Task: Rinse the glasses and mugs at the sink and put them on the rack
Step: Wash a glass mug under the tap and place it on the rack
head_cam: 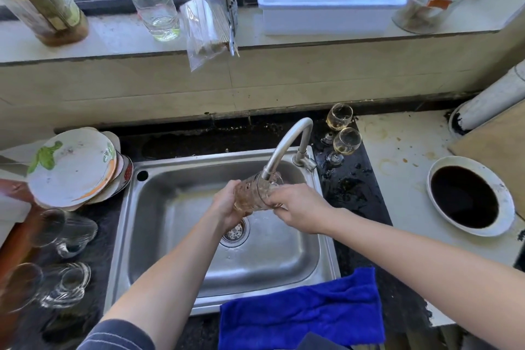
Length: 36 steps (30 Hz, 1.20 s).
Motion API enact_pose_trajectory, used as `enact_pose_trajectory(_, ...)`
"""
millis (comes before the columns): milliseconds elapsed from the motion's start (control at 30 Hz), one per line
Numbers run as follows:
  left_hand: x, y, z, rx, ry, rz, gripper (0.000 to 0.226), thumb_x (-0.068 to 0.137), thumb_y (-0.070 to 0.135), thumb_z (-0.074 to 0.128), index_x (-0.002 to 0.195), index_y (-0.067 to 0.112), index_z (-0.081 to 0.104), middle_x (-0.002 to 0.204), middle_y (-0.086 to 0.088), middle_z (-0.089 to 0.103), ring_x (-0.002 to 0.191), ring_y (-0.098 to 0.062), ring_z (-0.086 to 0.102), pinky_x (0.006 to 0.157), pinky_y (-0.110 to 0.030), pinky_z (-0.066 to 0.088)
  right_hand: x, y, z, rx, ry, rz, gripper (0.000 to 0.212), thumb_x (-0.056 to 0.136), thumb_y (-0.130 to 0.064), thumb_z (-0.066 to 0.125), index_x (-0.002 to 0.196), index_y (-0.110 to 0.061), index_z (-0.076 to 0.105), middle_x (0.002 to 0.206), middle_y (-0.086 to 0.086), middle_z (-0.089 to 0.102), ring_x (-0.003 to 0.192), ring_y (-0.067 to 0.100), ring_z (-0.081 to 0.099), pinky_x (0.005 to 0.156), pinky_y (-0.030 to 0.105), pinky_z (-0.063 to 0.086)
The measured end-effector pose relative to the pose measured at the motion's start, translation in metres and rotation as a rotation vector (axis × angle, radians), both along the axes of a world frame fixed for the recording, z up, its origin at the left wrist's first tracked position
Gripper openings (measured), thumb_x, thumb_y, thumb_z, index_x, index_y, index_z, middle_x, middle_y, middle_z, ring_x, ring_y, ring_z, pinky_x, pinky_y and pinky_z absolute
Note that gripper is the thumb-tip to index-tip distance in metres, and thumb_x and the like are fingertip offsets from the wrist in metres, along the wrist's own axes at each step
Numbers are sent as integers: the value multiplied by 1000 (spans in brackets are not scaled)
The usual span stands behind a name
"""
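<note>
Over the middle of the sink (125, 236) I see both hands round one glass (252, 193), right under the tap (287, 139). The tap's spout tip sits at the glass's mouth, so there is little room upward. Below the hands the basin is open down to the drain (234, 233). At 9 o'clock a stack of plates (74, 167) leans just beside the sink's left rim. At 8 o'clock more glasses (71, 233) lie on the dark desk (355, 196). At 1 o'clock two wine glasses (346, 140) stand near the tap's base, close to the back right corner. At 5 o'clock a blue cloth (301, 310) hangs over the front rim. At 3 o'clock, well apart from the sink, there is a round hole (464, 196).

The left hand (227, 204) grips the glass's base, fingers curled round it. The right hand (298, 204) pinches the rim end. The glass is tilted almost onto its side, mouth toward 1 o'clock. It is clear with a ribbed, dimpled wall and an amber tint. I cannot tell whether water is running.
</note>
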<state>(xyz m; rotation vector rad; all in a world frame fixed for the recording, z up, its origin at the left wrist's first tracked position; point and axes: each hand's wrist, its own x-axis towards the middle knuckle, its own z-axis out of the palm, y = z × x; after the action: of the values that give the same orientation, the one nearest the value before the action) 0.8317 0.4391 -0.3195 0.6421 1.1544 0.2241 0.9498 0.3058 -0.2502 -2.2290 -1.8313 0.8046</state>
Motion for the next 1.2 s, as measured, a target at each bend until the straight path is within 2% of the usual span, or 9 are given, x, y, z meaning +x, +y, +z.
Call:
enact_pose_trajectory(133,1,-4,2,-81,-78,23,15,83,9,48,72,7,58,64,-11,58,58,-23,51,62,-32,40,-18,12,-4,-81,70,-61,28,95,-37,53,116,-21,61,117,4,66,107,28,59,87,37,47)
enact_pose_trajectory(267,-5,12,0,-86,-115,-207,37,79,1,38,107,1,62,97,-21,61,79,-29,56,74,-38,47,0,3,0,-9,15,107,20,92,-24,58,109,-19,69,111,3,69,103,26,61,86,38,49)
enact_pose_trajectory(433,13,17,15,182,78,-571,15,80,17,68,93,12,63,85,-12,60,79,-25,55,74,-41,49,0,3,8,39,-259,443,23,67,5,63,76,-14,71,72,4,68,68,28,64,56,35,51)
enact_pose_trajectory(500,17,15,12,279,179,-564,6,87,17,65,85,14,60,73,-8,58,64,-21,53,57,-29,47,4,0,1,81,-286,444,26,61,5,66,74,-17,71,70,-1,68,69,25,64,52,30,48)
enact_pose_trajectory(600,21,10,2,358,191,-499,17,86,1,51,76,15,51,73,-11,48,60,-18,44,51,-26,31,-8,5,2,-8,-277,309,21,77,-4,60,92,-17,69,97,3,68,93,27,62,67,34,46)
enact_pose_trajectory(800,8,6,-3,336,188,-358,20,85,-7,41,79,10,48,71,-4,47,57,-17,41,51,-30,32,-10,-5,0,-168,-151,212,31,91,-19,52,121,-21,58,121,6,61,112,27,56,86,38,48)
enact_pose_trajectory(1000,8,3,-2,369,207,-353,19,80,-4,47,73,14,46,73,-12,47,66,-19,41,56,-33,32,-22,8,-2,-170,-223,185,22,96,-25,49,112,-16,61,111,8,65,105,29,58,82,37,41)
enact_pose_trajectory(1100,-7,6,10,253,112,-424,16,89,0,50,77,10,51,76,-12,55,66,-22,52,61,-34,45,-3,0,2,-125,-158,174,24,96,-32,49,111,-27,67,108,0,66,101,22,61,81,33,46)
enact_pose_trajectory(1200,-23,7,23,85,-27,-542,7,82,8,61,88,8,56,89,-12,64,78,-27,62,77,-35,52,7,-3,5,-87,-260,272,23,96,-27,50,110,-28,69,105,-2,68,99,21,62,77,32,44)
